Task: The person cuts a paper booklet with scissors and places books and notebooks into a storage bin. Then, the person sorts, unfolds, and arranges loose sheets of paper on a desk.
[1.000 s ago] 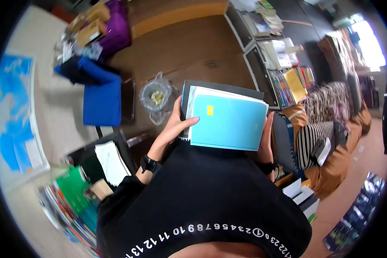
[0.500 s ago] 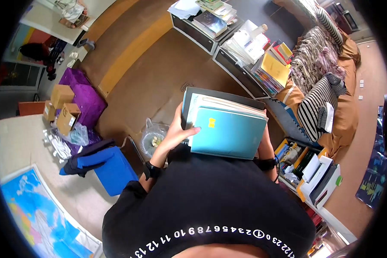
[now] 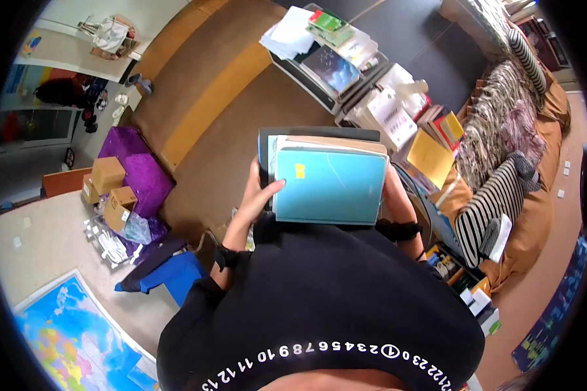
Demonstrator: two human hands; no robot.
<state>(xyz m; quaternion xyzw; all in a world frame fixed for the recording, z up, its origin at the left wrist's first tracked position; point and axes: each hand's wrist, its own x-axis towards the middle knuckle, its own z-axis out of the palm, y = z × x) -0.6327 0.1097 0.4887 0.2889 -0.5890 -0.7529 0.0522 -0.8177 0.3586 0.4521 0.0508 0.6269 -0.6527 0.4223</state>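
- From my remote seat, the biggest thing I see is a brown sofa (image 3: 535, 221), its smooth cover bunched in folds, with 2 striped, soft cushions (image 3: 489, 208).
- I have 1 glossy world map (image 3: 72, 332) at lower left, its bottom cut off.
- A dark, pale-edged cabinet (image 3: 305, 79) carries loose papers and books; they overlap too much for me to count.
- The black shirt (image 3: 326, 293) looks matt, with white numerals curving out of sight at both ends.
- The stack of notebooks (image 3: 329, 179) is held up before the shirt: rectangular, a smooth turquoise cover (image 3: 332, 195) facing me, paper edges, 1 black board (image 3: 339, 133) behind. I can't separate the inner layers.
- I count 3 block-shaped cardboard boxes (image 3: 119, 207).
- Both hands grasp the stack: the left hand (image 3: 257, 192) has its thumb on the cover, fingers behind; the right hand (image 3: 392, 189) clasps the opposite edge, fingers mostly hidden.
- 2 black wristbands (image 3: 225, 258).
- 1 small yellow mark (image 3: 299, 171), unreadable to me.
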